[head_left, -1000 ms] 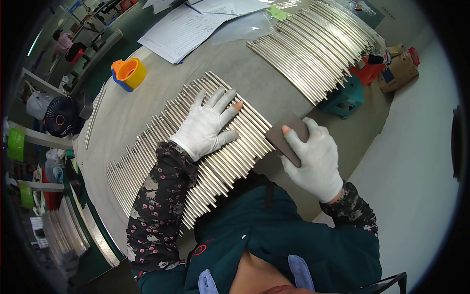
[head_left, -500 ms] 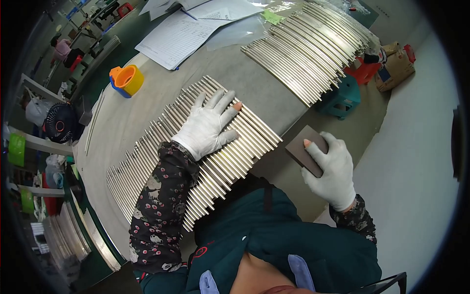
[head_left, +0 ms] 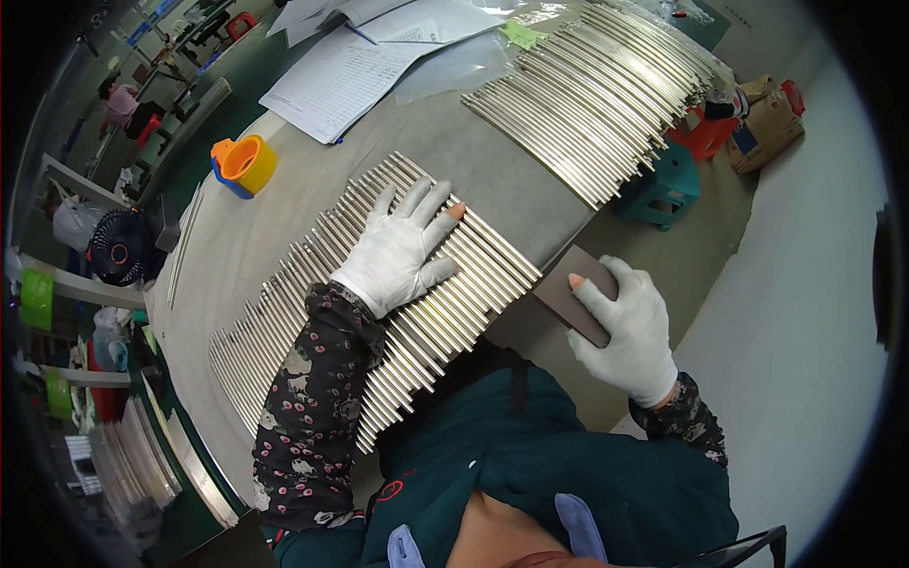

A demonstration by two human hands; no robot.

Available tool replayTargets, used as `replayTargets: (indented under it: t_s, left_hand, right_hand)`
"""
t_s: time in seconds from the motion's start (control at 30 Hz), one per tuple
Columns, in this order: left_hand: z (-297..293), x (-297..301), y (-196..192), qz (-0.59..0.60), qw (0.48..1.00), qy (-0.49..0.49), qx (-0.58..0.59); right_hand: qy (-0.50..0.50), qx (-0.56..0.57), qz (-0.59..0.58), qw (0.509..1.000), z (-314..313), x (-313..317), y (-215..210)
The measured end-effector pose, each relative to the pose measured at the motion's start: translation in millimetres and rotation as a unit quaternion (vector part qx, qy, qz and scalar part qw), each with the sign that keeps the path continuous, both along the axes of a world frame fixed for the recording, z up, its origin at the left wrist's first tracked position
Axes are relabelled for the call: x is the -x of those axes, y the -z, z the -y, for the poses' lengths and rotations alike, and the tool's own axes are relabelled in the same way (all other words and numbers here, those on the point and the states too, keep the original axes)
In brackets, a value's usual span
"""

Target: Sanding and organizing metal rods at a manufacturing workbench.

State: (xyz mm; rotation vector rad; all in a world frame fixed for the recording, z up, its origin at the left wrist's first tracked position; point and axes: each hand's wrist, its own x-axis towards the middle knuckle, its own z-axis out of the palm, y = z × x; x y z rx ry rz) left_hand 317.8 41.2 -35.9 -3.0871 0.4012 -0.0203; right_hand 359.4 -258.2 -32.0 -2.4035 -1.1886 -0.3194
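A wide row of thin shiny metal rods (head_left: pixel 473 303) lies side by side on the grey table, their near ends uneven and jutting over its edge. My left hand (head_left: pixel 398 251), in a white glove with one fingertip bare, rests flat on these rods with its fingers spread. Off the table's right edge, my gloved right hand (head_left: pixel 630 331) grips a flat dark brown block (head_left: pixel 579 298), its thumb and fingers around the sides. The block is close to the rods' right-hand ends but apart from them.
A second row of metal rods (head_left: pixel 578 114) lies at the far right. Printed sheets (head_left: pixel 336 85) and an orange-yellow tape holder (head_left: pixel 248 166) sit at the back. A teal stool (head_left: pixel 663 194) and a brown sack (head_left: pixel 767 133) stand on the floor; a black fan (head_left: pixel 118 248) is at left.
My right hand has moved slightly left with the brown block, bringing it nearer the rods' ends. My left hand stays on the rods.
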Motion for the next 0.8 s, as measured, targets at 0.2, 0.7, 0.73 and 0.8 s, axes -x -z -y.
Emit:
replayTargets:
  t_s: [0.2,0.7,0.73,0.8]
  left_hand:
    - [-1.5,2.7,-0.1,0.001,1.000,0.002,0.011]
    - [1.4,1.2,-4.6,-0.004,1.000,0.002,0.016]
    - [3.0,-1.6,-5.5,-0.010,1.000,0.004,0.019]
    - [0.8,1.1,-3.1,-0.009,1.000,-0.007,0.017]
  right_hand:
    - [0.015,-0.031,0.022,0.999,-7.4,-5.5,0.3]
    - [-0.006,0.033,0.055,0.998,-54.3,-16.1,-11.9]
    - [0.009,0.017,0.094,0.995,-60.1,-17.8,-4.4]
    - [-0.003,0.025,0.072,0.997,-52.6,-16.6,-6.7]
